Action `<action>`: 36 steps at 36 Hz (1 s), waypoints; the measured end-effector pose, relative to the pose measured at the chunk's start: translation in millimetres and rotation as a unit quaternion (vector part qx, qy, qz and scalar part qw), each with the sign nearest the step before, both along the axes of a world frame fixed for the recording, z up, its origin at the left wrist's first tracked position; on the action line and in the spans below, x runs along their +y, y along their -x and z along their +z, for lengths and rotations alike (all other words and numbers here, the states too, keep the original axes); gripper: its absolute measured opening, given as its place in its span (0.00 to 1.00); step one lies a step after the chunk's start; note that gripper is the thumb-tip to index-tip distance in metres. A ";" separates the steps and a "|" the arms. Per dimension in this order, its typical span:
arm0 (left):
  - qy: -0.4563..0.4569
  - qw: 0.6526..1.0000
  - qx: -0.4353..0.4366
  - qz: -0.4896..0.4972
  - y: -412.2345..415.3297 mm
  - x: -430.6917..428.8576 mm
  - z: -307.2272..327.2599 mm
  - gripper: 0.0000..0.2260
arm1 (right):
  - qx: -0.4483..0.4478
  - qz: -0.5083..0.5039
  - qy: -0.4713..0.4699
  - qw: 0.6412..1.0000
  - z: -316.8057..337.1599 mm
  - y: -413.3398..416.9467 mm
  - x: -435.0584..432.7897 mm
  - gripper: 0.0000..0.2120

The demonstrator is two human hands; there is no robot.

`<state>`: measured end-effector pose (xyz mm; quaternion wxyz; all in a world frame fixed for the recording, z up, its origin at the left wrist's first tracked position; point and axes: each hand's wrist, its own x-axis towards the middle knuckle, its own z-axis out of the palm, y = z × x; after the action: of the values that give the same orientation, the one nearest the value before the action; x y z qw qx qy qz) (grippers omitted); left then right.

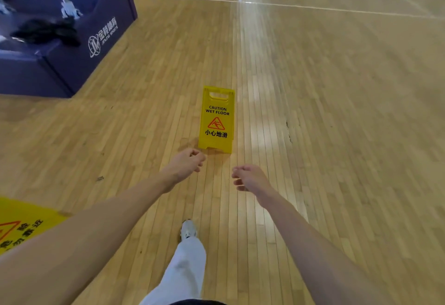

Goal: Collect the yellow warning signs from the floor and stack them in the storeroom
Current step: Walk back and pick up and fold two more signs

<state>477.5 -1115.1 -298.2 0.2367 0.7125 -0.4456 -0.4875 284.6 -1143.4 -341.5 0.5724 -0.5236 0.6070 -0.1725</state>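
A yellow "CAUTION WET FLOOR" sign (216, 119) stands upright on the wooden gym floor straight ahead, its carry handle at the top. Both arms reach forward toward it. My left hand (186, 164) hovers just short of the sign's lower left corner, fingers loosely curled, holding nothing. My right hand (250, 177) is a little lower and to the right of the sign, fingers also loosely curled and empty. A second yellow sign (21, 223) shows at the left edge, partly hidden behind my left forearm.
A large dark blue padded block (79, 47) with a white logo stands at the upper left, dark cloth lying on its step. White court lines (289, 5) cross the floor beyond. My leg and white shoe (189, 230) step forward below the hands.
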 end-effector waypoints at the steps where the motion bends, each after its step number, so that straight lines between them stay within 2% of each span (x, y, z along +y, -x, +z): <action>1: 0.001 1.000 0.002 0.003 -7.2 -15.6 -2.5 0.15 | 0.005 -0.001 0.001 1.000 -2.9 -6.8 -16.0 0.06; 6: 0.002 0.999 -0.030 -0.030 -52.7 -96.9 -2.2 0.16 | 0.033 -0.021 -0.011 0.999 -7.5 -50.2 -94.0 0.09; 9: -0.005 0.999 -0.038 -0.030 -77.5 -139.6 -0.3 0.16 | 0.035 -0.008 -0.019 0.999 -1.3 -75.0 -135.2 0.07; 13: 0.002 0.999 -0.044 -0.008 -104.1 -202.1 6.4 0.15 | 0.015 -0.022 -0.015 1.000 9.9 -109.2 -199.7 0.06; 18: 0.007 0.998 -0.048 -0.027 -120.0 -254.9 6.9 0.16 | -0.015 -0.006 -0.013 1.000 20.6 -132.0 -266.0 0.07; 24: -0.003 0.997 -0.064 -0.030 -134.7 -322.2 -2.5 0.18 | -0.012 -0.019 -0.021 1.000 12.6 -132.3 -348.3 0.07; 31: -0.032 0.996 -0.081 -0.016 -138.2 -428.2 -25.7 0.17 | -0.029 -0.032 -0.059 0.997 -15.2 -122.2 -469.5 0.12; 36: -0.081 0.991 -0.103 -0.023 -122.6 -507.7 -50.2 0.16 | -0.004 -0.058 -0.090 0.994 -49.8 -115.9 -556.0 0.08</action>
<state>600.1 -1622.8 -348.4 0.1204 0.7651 -0.4430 -0.4515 400.5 -1699.4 -391.4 0.6083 -0.4330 0.6475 -0.1523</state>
